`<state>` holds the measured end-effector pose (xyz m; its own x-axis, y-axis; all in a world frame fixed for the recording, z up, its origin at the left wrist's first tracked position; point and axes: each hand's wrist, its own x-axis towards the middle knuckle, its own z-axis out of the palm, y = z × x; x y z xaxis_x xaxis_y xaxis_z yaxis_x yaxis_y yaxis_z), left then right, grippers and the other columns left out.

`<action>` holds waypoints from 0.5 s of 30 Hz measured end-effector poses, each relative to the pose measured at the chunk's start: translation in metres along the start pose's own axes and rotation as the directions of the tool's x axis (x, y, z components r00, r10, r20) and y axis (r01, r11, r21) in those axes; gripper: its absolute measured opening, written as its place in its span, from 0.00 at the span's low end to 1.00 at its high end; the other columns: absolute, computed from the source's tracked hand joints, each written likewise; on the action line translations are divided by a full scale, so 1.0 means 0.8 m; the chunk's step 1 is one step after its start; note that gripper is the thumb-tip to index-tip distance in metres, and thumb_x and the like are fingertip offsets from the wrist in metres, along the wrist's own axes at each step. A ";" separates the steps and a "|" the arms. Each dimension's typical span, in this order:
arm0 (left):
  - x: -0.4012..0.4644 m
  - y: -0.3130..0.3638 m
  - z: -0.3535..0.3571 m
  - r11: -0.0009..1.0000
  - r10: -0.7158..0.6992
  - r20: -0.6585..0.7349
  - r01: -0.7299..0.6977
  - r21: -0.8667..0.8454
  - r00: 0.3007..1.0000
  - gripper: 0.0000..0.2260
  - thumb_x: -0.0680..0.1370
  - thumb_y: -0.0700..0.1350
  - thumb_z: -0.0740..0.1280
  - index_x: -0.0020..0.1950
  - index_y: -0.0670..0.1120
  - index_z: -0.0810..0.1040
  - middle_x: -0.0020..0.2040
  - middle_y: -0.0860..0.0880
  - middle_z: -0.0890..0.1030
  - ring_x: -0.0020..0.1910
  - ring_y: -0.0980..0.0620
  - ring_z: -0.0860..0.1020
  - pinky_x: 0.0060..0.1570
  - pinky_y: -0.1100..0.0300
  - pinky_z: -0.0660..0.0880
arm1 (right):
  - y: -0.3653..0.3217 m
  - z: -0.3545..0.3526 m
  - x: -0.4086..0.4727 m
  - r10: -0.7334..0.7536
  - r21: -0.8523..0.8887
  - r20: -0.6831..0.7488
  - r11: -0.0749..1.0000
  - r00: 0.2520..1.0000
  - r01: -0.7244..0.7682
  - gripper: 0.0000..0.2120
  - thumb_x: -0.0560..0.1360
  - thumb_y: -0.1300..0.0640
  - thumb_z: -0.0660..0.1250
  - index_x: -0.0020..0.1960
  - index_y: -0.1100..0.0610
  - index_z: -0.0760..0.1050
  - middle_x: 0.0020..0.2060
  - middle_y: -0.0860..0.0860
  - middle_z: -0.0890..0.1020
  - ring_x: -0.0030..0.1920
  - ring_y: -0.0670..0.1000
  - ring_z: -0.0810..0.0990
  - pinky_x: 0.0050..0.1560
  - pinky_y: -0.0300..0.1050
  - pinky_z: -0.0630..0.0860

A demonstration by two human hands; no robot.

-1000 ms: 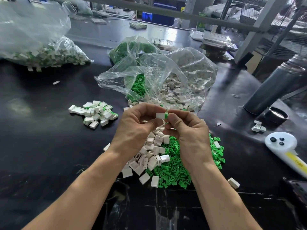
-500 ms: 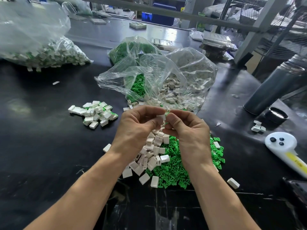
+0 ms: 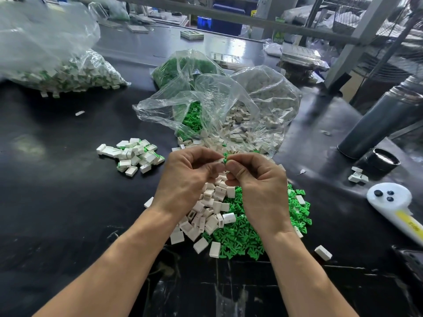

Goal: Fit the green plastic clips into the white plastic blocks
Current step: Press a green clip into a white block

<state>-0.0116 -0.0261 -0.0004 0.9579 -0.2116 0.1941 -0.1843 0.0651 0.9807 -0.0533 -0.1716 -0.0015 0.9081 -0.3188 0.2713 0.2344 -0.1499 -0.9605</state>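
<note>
My left hand (image 3: pixel 190 177) and my right hand (image 3: pixel 258 186) meet fingertip to fingertip above the table. A green clip (image 3: pixel 225 157) shows between them, pinched by my right thumb and forefinger. My left fingers curl round a white block that is almost hidden behind them. Below my hands lie a loose pile of white blocks (image 3: pixel 212 211) and, to its right, a heap of green clips (image 3: pixel 242 236). A small pile of blocks with green showing in them (image 3: pixel 135 154) sits to the left.
An open clear bag (image 3: pixel 229 104) holding green clips and white blocks lies just behind my hands. A large bag of blocks (image 3: pixel 45 65) sits far left. At the right stand a grey flask (image 3: pixel 380 120), its cap (image 3: pixel 382 160) and a white handheld device (image 3: pixel 393 202).
The white block, plainly seen between my fingertips before, has slipped behind my left fingers. Only the green clip shows now. Both hands stayed in the same place.
</note>
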 end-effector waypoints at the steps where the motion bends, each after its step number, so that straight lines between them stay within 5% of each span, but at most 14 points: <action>1: 0.000 0.001 0.000 1.000 0.012 0.001 -0.012 -0.002 1.000 0.04 0.76 0.35 0.74 0.50 0.40 0.85 0.40 0.48 0.87 0.38 0.55 0.84 0.40 0.63 0.81 | 0.000 -0.001 0.000 -0.010 -0.024 0.001 1.000 1.000 0.010 0.10 0.77 0.65 0.74 0.44 0.49 0.85 0.40 0.50 0.87 0.39 0.51 0.85 0.43 0.48 0.85; 5: 0.001 0.002 -0.001 0.998 0.053 0.003 -0.053 0.036 0.999 0.06 0.76 0.30 0.73 0.48 0.40 0.86 0.37 0.50 0.86 0.35 0.56 0.84 0.38 0.65 0.80 | 0.001 -0.002 0.000 -0.057 -0.131 0.012 0.990 0.998 0.058 0.09 0.77 0.64 0.74 0.46 0.49 0.84 0.39 0.48 0.86 0.40 0.53 0.85 0.44 0.56 0.85; 15: 0.006 0.002 -0.010 0.972 0.147 0.055 -0.155 0.176 0.988 0.13 0.73 0.29 0.74 0.45 0.48 0.86 0.37 0.51 0.86 0.34 0.54 0.83 0.36 0.62 0.80 | -0.007 -0.004 -0.003 -0.090 -0.196 0.030 0.976 0.995 0.094 0.09 0.75 0.64 0.75 0.45 0.50 0.85 0.37 0.47 0.86 0.37 0.53 0.85 0.40 0.58 0.83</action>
<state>-0.0058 -0.0189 0.0020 0.9067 -0.2532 0.3372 -0.3660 -0.0755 0.9276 -0.0577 -0.1733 0.0031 0.8934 -0.2757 0.3547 0.2464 -0.3596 -0.9000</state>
